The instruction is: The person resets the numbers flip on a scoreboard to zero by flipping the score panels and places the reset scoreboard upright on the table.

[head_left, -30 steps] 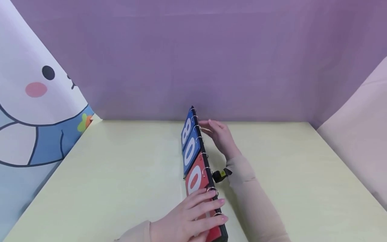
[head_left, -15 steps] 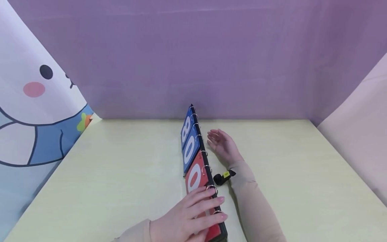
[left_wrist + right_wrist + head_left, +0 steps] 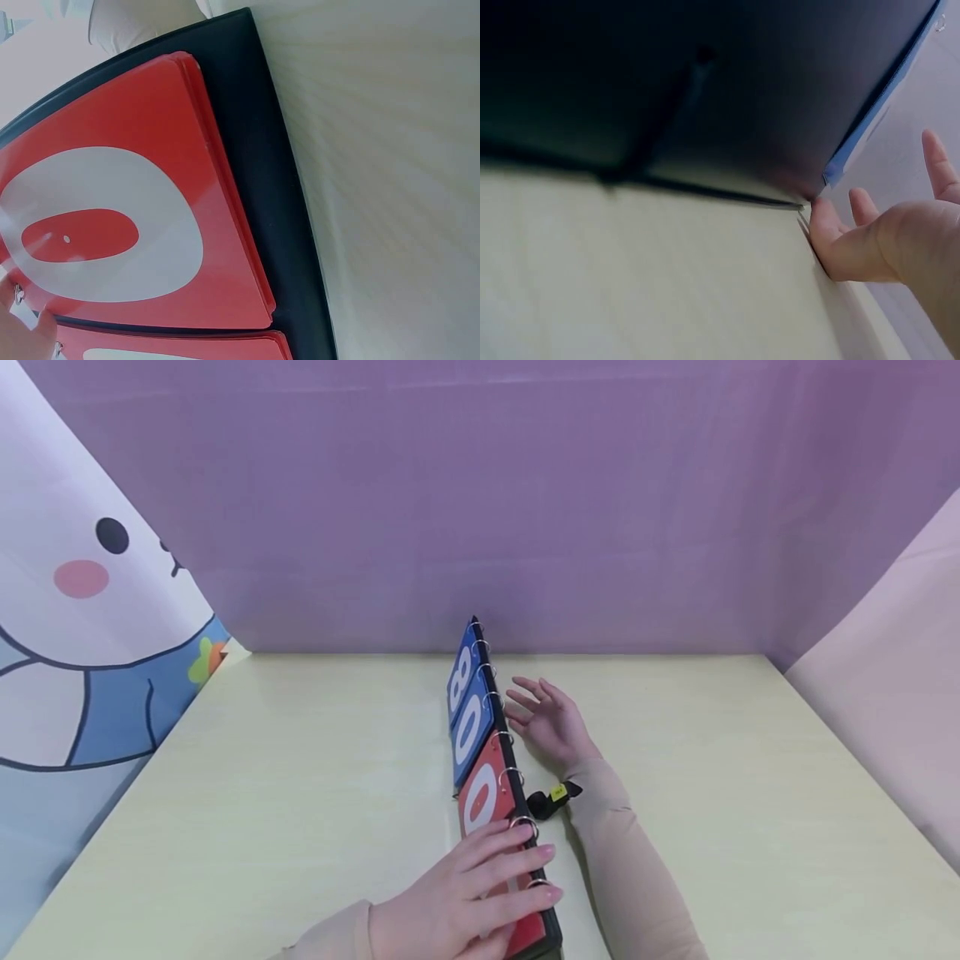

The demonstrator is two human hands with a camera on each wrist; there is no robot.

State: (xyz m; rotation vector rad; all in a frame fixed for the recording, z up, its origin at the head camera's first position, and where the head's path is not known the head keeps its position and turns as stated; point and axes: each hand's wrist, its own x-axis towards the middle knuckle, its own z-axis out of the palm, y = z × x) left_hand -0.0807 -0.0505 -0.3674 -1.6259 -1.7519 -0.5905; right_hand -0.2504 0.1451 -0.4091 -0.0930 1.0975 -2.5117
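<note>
A flip scoreboard (image 3: 480, 802) stands upright on the table, its ringed black top edge running away from me. Its cards show a blue 8 (image 3: 460, 679), a blue 0 (image 3: 468, 729) and a red 0 (image 3: 480, 799). My left hand (image 3: 465, 893) grips the near end, fingers reaching over the top edge and partly covering the nearest red card (image 3: 172, 202), which also reads 0 in the left wrist view. Behind the board, my right hand (image 3: 551, 722) is held with loosely extended fingers and nothing in it. In the right wrist view its fingers are by the black back (image 3: 727, 97), close to a lower corner.
The pale yellow table (image 3: 300, 802) spreads to both sides. A purple backdrop (image 3: 600, 510) rises at its far edge, close to the board's far end. A cartoon-printed sheet (image 3: 112, 635) hangs at left. A black strap device (image 3: 553, 799) sits on my right wrist.
My right hand has drawn back from near the board's far end toward me, then its fingers have spread slightly toward the board again. My left hand and the scoreboard have barely moved.
</note>
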